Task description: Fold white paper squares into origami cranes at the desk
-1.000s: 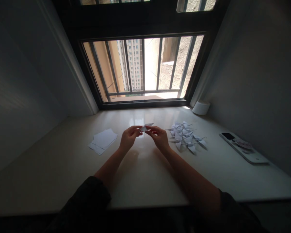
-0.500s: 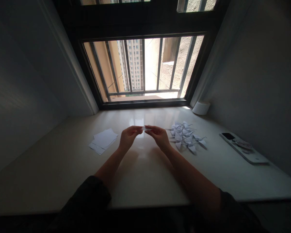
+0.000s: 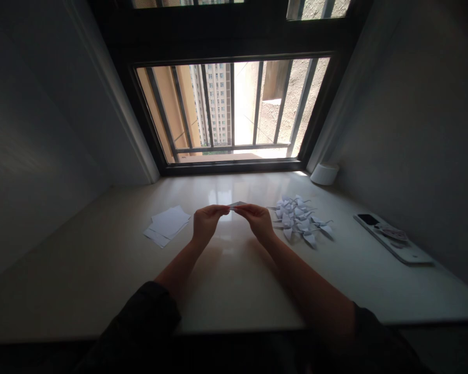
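Note:
Between my two hands, above the middle of the white sill, is a small piece of folded paper (image 3: 238, 204). My left hand (image 3: 208, 221) pinches its left end between thumb and fingers. On the other side, my right hand (image 3: 259, 219) grips it the same way, fingertips nearly meeting those of the left. Most of the paper is hidden by the fingers; a pale pointed edge shows above the right fingertips. Just right of my right hand lies a cluster of several white folded paper cranes (image 3: 296, 215). Flat white paper sheets (image 3: 169, 223) lie in a loose stack to the left.
A phone (image 3: 392, 239) with a round grip on its back lies at the right by the wall. A white cup-like object (image 3: 324, 174) stands in the back right corner. Behind the sill (image 3: 234, 291) is a dark-framed window (image 3: 234, 167) with bars outside.
The fingers have shifted on the folded paper, and a pointed edge of it now shows above the right fingertips. Both hands stay in nearly the same place.

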{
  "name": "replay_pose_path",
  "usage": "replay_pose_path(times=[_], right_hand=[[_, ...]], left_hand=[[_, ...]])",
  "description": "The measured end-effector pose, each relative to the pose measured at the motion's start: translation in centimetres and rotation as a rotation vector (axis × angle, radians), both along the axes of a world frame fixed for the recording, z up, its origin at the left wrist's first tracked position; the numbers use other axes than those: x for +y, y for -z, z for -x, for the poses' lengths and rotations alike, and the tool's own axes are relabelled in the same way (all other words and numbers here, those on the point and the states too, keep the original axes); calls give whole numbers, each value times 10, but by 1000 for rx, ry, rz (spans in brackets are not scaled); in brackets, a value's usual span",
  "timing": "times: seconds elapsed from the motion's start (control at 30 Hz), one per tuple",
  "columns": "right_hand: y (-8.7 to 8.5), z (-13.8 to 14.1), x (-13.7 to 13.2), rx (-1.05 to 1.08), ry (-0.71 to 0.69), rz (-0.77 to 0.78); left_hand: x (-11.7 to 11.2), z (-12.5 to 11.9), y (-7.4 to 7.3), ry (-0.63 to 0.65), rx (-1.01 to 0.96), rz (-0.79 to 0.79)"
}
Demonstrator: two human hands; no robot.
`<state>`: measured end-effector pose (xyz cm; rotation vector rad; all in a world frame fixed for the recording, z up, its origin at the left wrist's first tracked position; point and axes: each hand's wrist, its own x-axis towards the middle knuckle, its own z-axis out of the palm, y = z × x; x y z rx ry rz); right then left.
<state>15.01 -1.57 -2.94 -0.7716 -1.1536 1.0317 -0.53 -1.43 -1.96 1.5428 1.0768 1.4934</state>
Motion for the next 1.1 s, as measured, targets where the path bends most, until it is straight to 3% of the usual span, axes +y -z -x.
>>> replay_pose_path(times=[0.5,0.9,1.1], right_hand=[[1,1,-1,61,-13,82],[-2,-8,3,3,-26,23],[3,-9,6,-28,-28,10]], left_hand=[[2,-7,14,-29,-111,23],[2,-3,7,43,-40,32],[3,-4,9,50,-100,116]])
